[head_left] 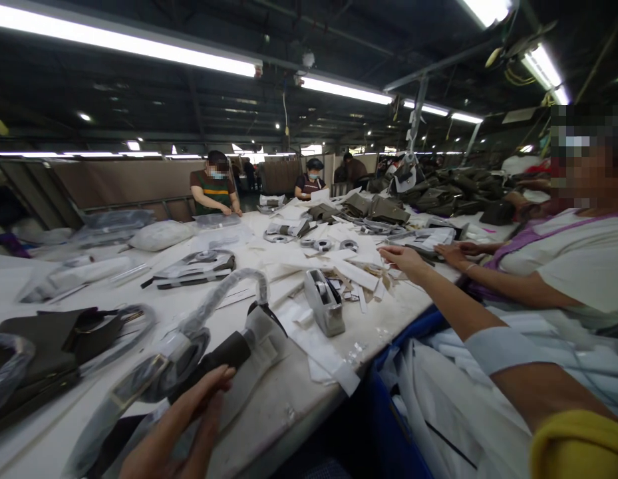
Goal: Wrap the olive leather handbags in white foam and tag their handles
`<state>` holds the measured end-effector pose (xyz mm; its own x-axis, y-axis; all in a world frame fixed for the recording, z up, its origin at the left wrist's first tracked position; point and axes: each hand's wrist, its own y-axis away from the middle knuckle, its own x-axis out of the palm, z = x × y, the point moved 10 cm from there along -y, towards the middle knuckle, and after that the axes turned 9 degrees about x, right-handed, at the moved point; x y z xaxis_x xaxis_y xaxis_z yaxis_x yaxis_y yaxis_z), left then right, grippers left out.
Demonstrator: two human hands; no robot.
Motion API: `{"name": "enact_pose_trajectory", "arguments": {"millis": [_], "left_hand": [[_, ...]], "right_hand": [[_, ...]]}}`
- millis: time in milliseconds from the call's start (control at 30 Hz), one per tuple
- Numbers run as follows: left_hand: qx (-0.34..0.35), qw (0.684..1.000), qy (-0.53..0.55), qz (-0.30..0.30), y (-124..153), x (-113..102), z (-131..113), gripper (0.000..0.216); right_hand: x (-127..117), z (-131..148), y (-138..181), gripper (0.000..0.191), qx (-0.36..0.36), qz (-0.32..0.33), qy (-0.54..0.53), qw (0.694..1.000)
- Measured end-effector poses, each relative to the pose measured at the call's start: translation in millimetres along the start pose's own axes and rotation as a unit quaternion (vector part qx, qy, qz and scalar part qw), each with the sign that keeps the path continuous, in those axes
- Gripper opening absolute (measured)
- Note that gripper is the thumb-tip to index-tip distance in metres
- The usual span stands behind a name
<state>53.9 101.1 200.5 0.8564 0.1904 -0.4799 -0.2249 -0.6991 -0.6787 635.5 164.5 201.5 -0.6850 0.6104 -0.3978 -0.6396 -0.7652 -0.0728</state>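
At the near edge of the table, a dark handbag (223, 352) lies with its looped handle (223, 296) wrapped in clear plastic and pale sheeting around its body. My left hand (183, 422) is against its near side, fingers bent and drawn together; the exact grip is partly hidden. My right hand (403, 261) reaches out over the right side of the table, fingers stretched loosely, with nothing visible in them. Paper and card scraps (361, 283) lie below and left of it. A grey tape dispenser (324, 303) stands between my two hands.
Another dark handbag (39, 352) lies at far left. Tape rolls (322, 245) and wrapped handles (193, 266) are farther back. A blue-edged bin (388, 412) of white packing sits below the table's right edge. A co-worker (548, 266) works close at right; others stand across.
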Motion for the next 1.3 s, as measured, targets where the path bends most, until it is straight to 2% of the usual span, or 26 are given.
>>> {"name": "enact_pose_trajectory", "arguments": {"millis": [67, 200, 300, 367, 500, 600, 733, 900, 967, 1067, 1200, 1300], "left_hand": [[-0.033, 0.994, 0.086, 0.055, -16, 28, -3, 0.035], [-0.030, 0.974, 0.186, 0.124, -48, 78, -21, 0.033], [-0.017, 0.967, 0.207, 0.150, -65, 104, -34, 0.038], [-0.004, 0.966, 0.205, 0.160, -71, 111, -40, 0.042], [0.032, 0.965, 0.183, 0.186, -70, 104, -45, 0.021], [-0.002, 0.963, 0.200, 0.181, -63, 87, -32, 0.017], [-0.073, 0.957, 0.248, 0.134, -54, 62, -12, 0.024], [-0.128, 0.937, 0.312, 0.088, -44, 49, -3, 0.022], [-0.141, 0.932, 0.324, 0.079, -40, 48, -2, 0.025], [-0.159, 0.923, 0.343, 0.065, -34, 49, 2, 0.029], [-0.195, 0.902, 0.384, 0.040, -25, 50, 11, 0.035], [-0.233, 0.878, 0.419, 0.016, -15, 51, 18, 0.038]], "right_hand": [[18, 25, 26, 0.057, -0.018, 0.045, -0.012, 0.999], [74, 73, 98, 0.055, -0.072, 0.171, 0.008, 0.983], [119, 100, 156, 0.050, -0.102, 0.253, 0.012, 0.962], [147, 114, 189, 0.047, -0.117, 0.297, -0.007, 0.948], [191, 133, 238, 0.042, -0.131, 0.359, -0.075, 0.921], [210, 134, 258, 0.044, -0.128, 0.356, -0.157, 0.912], [234, 114, 280, 0.051, -0.116, 0.362, -0.240, 0.893], [267, 89, 315, 0.046, -0.108, 0.419, -0.237, 0.870], [276, 82, 322, 0.041, -0.082, 0.422, -0.244, 0.869], [278, 74, 323, 0.034, -0.035, 0.380, -0.266, 0.885], [277, 69, 325, 0.034, -0.006, 0.339, -0.279, 0.899], [278, 57, 325, 0.035, 0.044, 0.317, -0.301, 0.899]]}}
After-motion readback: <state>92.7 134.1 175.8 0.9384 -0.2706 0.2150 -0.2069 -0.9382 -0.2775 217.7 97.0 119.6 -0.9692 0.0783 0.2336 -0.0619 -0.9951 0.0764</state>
